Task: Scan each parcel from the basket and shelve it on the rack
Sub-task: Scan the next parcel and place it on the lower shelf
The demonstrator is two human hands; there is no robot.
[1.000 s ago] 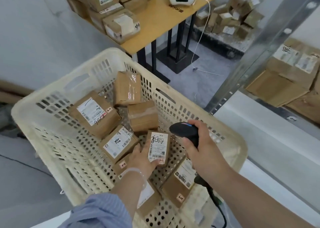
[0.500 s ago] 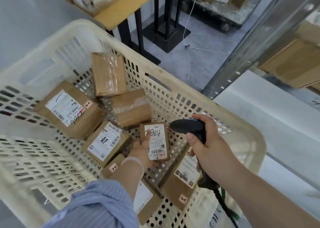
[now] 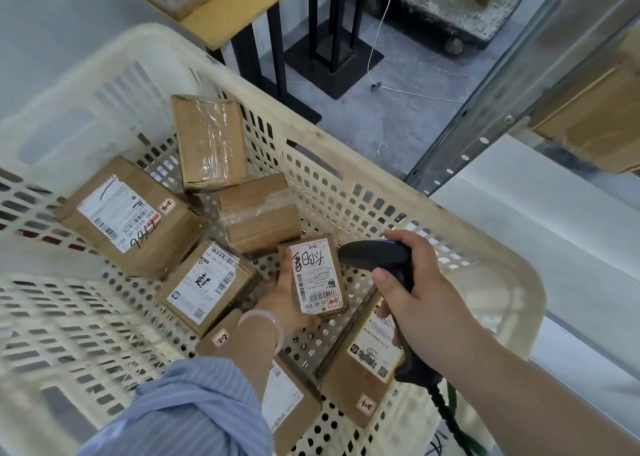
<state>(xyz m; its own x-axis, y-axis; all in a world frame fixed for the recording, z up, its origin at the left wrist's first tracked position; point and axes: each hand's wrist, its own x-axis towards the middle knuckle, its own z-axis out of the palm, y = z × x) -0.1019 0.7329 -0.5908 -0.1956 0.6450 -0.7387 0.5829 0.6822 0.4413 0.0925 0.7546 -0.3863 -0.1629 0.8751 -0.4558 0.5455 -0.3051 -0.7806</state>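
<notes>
Scan time. Holding a small parcel (image 3: 317, 275) in the left hand (image 3: 287, 299), low inside the basket (image 3: 104, 84), just above its perforated floor: thumb up along one edge, other fingers hidden behind the box, label turned face up so the barcode can be read. Gripping the scanner (image 3: 377, 258) in the right hand (image 3: 426, 303), fingers wrapped round the handle, nose aimed left and very near the parcel's upper right corner, probably close enough for a clean read. No beam or light to be seen, so no telling whether the read has gone through.

Leaving six other parcels (image 3: 207, 292) on the basket floor, some label up, two showing only tape, among them a large labelled box (image 3: 128, 216) at the left. Plenty left to scan, by the look of it.

Next, most likely: lifting this one clear and carrying it right, to the rack (image 3: 485, 133) beside the basket, where blurred brown boxes (image 3: 588, 123) sit. Worth watching the cord (image 3: 446, 417) trailing from the scanner handle: easy to snag on the rim.
</notes>
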